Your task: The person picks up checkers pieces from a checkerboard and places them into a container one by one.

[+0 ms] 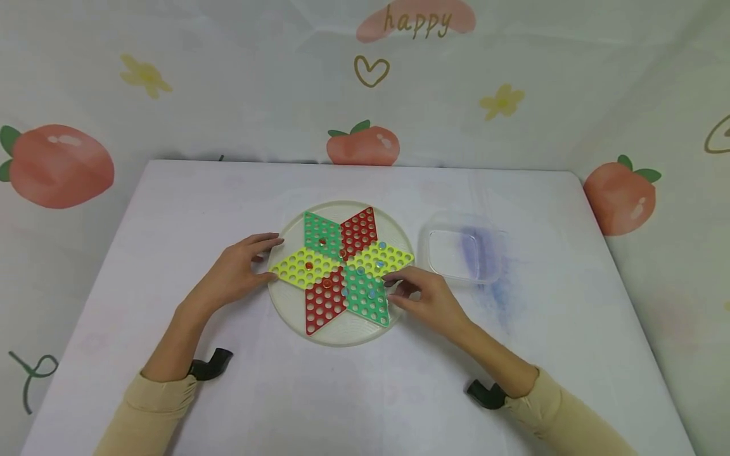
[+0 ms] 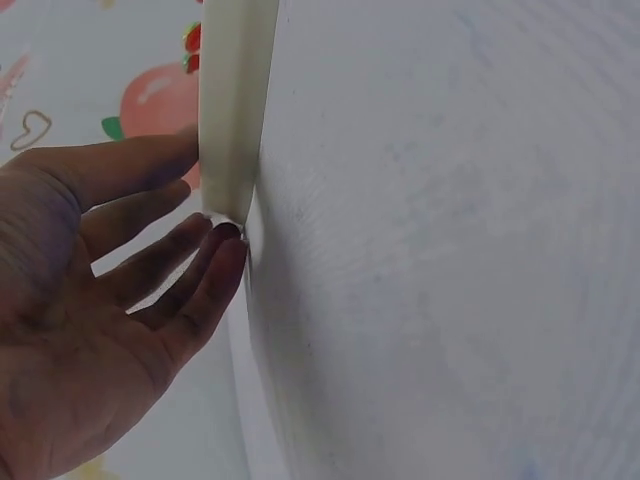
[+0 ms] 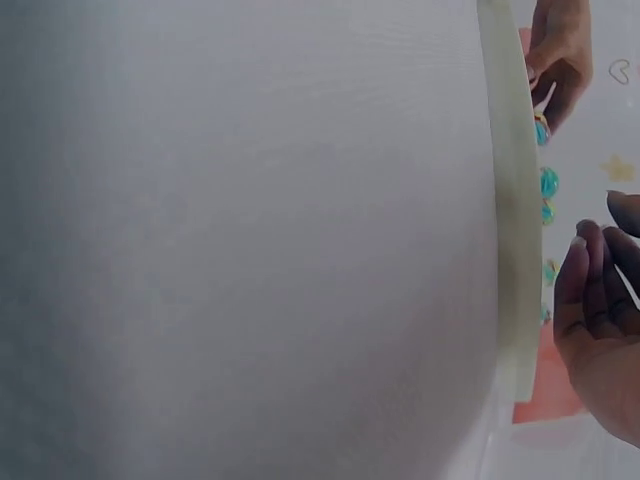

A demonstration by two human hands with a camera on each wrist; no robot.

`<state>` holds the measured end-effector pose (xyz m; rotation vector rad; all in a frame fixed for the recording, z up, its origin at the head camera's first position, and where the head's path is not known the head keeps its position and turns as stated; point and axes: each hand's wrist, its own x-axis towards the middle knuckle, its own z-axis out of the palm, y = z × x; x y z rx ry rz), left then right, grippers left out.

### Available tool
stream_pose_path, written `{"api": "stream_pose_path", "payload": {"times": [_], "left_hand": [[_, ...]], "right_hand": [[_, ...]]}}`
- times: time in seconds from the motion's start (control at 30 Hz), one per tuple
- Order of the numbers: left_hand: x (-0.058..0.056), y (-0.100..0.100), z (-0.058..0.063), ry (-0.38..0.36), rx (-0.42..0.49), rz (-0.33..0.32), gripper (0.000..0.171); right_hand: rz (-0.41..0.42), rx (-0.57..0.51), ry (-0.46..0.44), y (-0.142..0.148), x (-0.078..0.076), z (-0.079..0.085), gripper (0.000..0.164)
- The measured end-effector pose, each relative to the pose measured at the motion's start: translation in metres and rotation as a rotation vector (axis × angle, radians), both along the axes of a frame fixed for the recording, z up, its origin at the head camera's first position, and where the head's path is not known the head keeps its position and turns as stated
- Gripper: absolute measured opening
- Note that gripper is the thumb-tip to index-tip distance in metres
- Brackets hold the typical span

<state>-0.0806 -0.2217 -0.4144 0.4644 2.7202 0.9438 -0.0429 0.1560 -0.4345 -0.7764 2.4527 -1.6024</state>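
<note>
A round Chinese checkers board (image 1: 353, 335) with a green, red and yellow star lies on the table. Several blue marbles (image 1: 372, 294) sit on its right half and several red marbles (image 1: 308, 266) on its left half. At the left rim, my left hand (image 1: 234, 275) touches the board with thumb and fingers spread along the edge; the left wrist view shows the fingers (image 2: 215, 290) against the pale rim. My right hand (image 1: 424, 297) hovers over the right side, by the yellow and green points. Its thumb and fingertips are apart in the right wrist view, with nothing visible between them.
A clear plastic box (image 1: 456, 278) stands to the right of the board, close to its rim. Bluish stains mark the white tabletop (image 1: 502, 304) around it. Behind the table hangs a white cloth (image 1: 274, 95) printed with peaches and flowers.
</note>
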Motion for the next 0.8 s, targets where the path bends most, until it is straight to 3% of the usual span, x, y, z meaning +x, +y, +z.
{"api": "stream_pose_path", "payload": {"times": [0.33,0.8], "left_hand": [[0.0,-0.003,0.001,-0.047,-0.044,0.002,0.069],[0.001,-0.006,0.003,-0.138,-0.07,-0.028,0.083]], "right_hand": [[-0.006,0.091,-0.072,-0.013,-0.006,-0.004,0.027],[0.0,0.249,-0.023,-0.024,-0.008,-0.007,0.021]]}}
